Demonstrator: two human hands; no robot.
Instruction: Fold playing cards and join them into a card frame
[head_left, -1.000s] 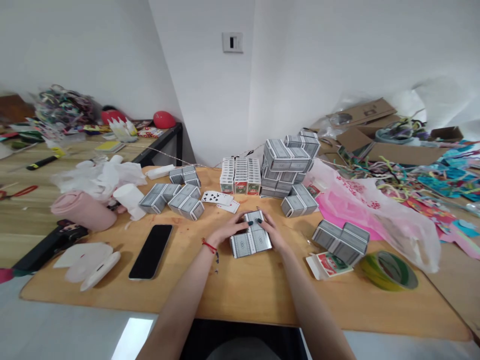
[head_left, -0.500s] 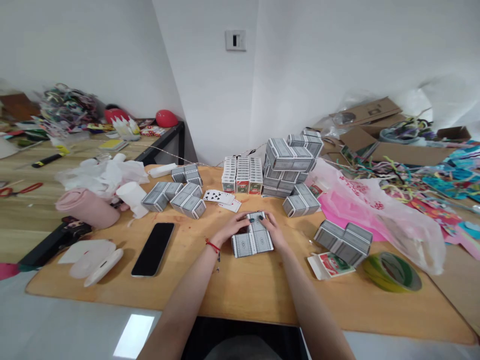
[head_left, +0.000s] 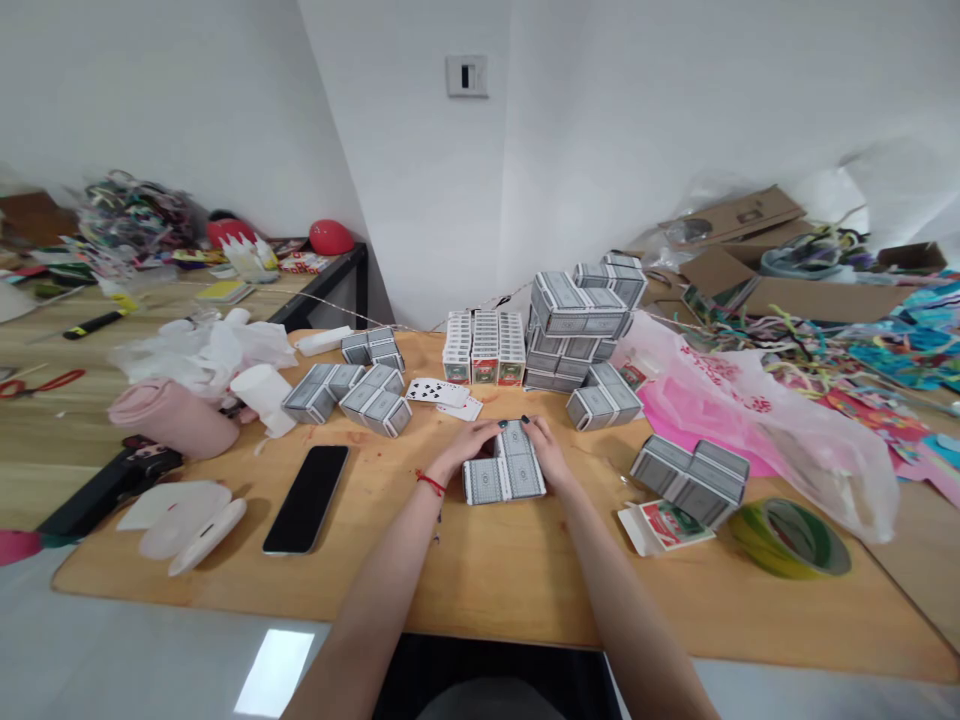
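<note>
My left hand [head_left: 466, 446] and my right hand [head_left: 546, 452] press against the two sides of a grey-patterned block of card packs [head_left: 505, 472] lying on the wooden table [head_left: 487, 580] in front of me. The fingers of both hands curl over the block's far end. A red string circles my left wrist. More grey blocks lie around: two at the left [head_left: 352, 394], one just right of my hands [head_left: 604, 397], another pair further right [head_left: 694, 478], and a tall stack [head_left: 576, 320] behind.
A black phone [head_left: 307, 485] and white lids lie at the left. Loose playing cards [head_left: 442, 395] and red-green packs [head_left: 484, 350] sit behind my hands. An open pack [head_left: 664, 525], a green tape roll [head_left: 795, 538] and a pink plastic bag [head_left: 750, 420] are at the right.
My hands have shifted slightly on the block, closing more squarely round its sides. The view has drifted a little.
</note>
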